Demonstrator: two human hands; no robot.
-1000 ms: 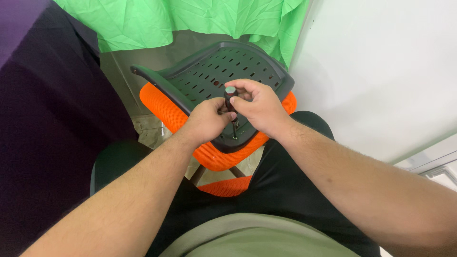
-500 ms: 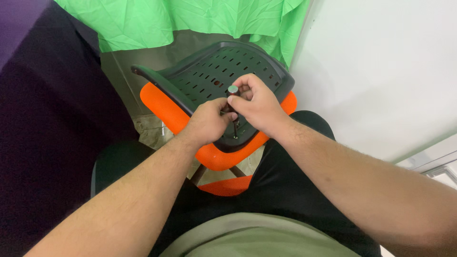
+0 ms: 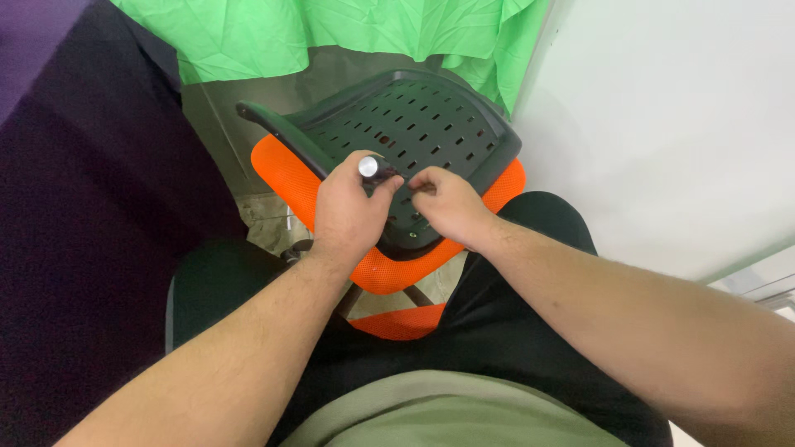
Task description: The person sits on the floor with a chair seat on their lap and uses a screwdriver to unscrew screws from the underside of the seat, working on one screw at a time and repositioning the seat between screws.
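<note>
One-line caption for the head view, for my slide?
Left hand grips a silver-capped tool over the slotted black chair back; right hand alongside.

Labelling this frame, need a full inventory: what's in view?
chair back: 1, black, slotted, centre, across the lap
mesh cushion: 1, orange, under the chair back
tool: 1, dark with silver end, in left hand
cloth: 1, green, top
wall: 1, white, right
trousers: black, bottom centre
shirt: olive, bottom edge
left hand: gripping the tool
right hand: fingers pinched beside the tool, contents unclear

Orange mesh chair seat [image 3: 286, 178] carries black slotted plastic backrest panel [image 3: 431, 124], lying tilted w/ slots up.
</note>
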